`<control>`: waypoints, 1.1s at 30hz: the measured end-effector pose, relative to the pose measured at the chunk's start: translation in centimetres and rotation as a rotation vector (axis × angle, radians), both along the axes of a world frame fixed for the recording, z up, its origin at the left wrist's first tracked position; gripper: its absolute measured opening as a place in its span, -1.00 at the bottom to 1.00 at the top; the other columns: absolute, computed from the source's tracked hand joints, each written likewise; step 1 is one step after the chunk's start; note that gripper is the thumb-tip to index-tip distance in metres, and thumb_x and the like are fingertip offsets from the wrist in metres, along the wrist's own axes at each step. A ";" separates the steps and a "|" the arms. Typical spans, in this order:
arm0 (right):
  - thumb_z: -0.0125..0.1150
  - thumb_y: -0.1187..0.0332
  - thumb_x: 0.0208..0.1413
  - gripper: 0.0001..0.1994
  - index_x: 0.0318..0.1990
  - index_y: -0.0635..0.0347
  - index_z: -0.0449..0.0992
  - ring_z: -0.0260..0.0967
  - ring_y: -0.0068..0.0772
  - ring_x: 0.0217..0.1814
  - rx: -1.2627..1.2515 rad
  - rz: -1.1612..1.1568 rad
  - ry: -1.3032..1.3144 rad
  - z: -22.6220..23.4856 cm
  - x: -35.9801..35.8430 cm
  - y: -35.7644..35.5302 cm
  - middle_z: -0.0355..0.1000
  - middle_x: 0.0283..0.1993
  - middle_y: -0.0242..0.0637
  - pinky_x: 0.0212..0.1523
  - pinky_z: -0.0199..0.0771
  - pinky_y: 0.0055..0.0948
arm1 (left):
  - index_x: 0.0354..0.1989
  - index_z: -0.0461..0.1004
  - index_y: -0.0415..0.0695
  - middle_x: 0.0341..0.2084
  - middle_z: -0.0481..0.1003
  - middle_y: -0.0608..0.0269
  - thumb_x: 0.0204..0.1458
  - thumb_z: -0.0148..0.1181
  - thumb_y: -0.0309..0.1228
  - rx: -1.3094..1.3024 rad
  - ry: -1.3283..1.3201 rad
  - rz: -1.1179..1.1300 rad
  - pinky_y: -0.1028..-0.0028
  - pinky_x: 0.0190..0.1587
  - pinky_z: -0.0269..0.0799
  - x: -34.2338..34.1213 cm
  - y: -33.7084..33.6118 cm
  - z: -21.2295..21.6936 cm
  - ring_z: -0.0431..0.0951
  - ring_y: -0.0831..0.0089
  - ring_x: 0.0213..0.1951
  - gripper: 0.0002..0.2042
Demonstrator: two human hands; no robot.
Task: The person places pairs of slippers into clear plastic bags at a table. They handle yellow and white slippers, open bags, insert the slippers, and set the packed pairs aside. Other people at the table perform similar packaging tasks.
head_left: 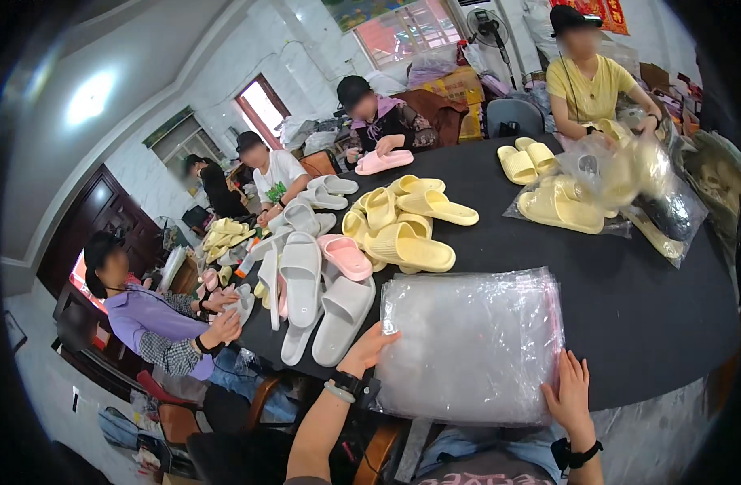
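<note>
A flat stack of clear plastic bags lies in front of me, its near part at the table's front edge. My left hand grips the stack's left edge, with fingertips on the plastic. At the right edge, my right hand holds the stack with the thumb over the border and the fingers along the side. Just beyond the bags is a pile of yellow slippers. Grey slippers lie close to my left hand, with a pink slipper among them.
The dark table curves around to the right. Bagged yellow slippers lie at its far right, near a person in yellow. Another person holds a pink slipper across the table. Further people work along the left, one in purple.
</note>
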State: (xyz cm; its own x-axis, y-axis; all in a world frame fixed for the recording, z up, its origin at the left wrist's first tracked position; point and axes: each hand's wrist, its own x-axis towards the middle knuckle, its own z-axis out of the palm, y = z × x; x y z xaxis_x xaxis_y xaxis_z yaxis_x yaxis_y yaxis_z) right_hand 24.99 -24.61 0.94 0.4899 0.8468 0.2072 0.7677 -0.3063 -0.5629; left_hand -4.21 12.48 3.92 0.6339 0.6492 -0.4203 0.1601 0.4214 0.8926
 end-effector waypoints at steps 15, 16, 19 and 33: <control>0.12 0.42 0.19 -0.32 0.44 0.31 0.03 0.04 0.12 0.49 0.382 -0.172 0.511 1.5 2.9 -2.0 0.03 0.47 0.11 0.46 -0.01 -0.13 | 0.22 0.30 -0.22 0.04 0.49 0.11 0.13 0.12 -0.70 -0.078 -0.155 -0.103 0.23 0.04 0.55 6.9 0.5 -1.8 0.56 0.28 -0.02 -0.55; 0.13 0.42 0.19 -0.33 0.44 0.30 0.05 0.03 0.12 0.49 0.344 -0.175 0.347 1.7 3.3 -2.0 0.02 0.48 0.11 0.46 -0.01 -0.12 | 0.22 0.29 -0.21 0.04 0.49 0.11 0.13 0.12 -0.71 -0.092 -0.165 -0.119 0.23 0.04 0.55 7.2 0.6 -1.9 0.56 0.28 -0.01 -0.54; 0.21 0.34 0.13 -0.38 0.35 0.29 0.23 0.05 0.11 0.46 0.298 -0.143 0.034 3.6 2.9 -1.7 0.09 0.45 0.08 0.44 0.02 -0.06 | 0.25 0.28 -0.18 0.04 0.49 0.11 0.12 0.12 -0.71 -0.099 -0.129 -0.119 0.21 0.04 0.55 7.2 0.8 -2.4 0.56 0.26 -0.01 -0.51; 0.24 -0.02 0.08 -0.36 0.27 0.10 0.39 0.04 0.04 0.49 -0.076 0.189 -0.169 0.7 1.2 0.1 0.24 0.38 -0.12 0.46 -0.13 0.10 | 0.19 0.23 -0.33 -0.04 0.48 0.08 0.05 0.34 -0.52 0.356 0.144 0.127 0.41 -0.09 0.53 5.6 -0.8 -3.8 0.54 0.40 -0.10 -0.45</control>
State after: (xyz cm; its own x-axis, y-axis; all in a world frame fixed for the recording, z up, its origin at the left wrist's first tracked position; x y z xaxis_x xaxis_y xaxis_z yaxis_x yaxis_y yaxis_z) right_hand 26.24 -24.47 1.63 0.2855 0.9362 0.2052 0.8964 -0.1851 -0.4027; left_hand 1.38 11.64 0.16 0.4906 0.8395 -0.2335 0.2606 0.1144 0.9587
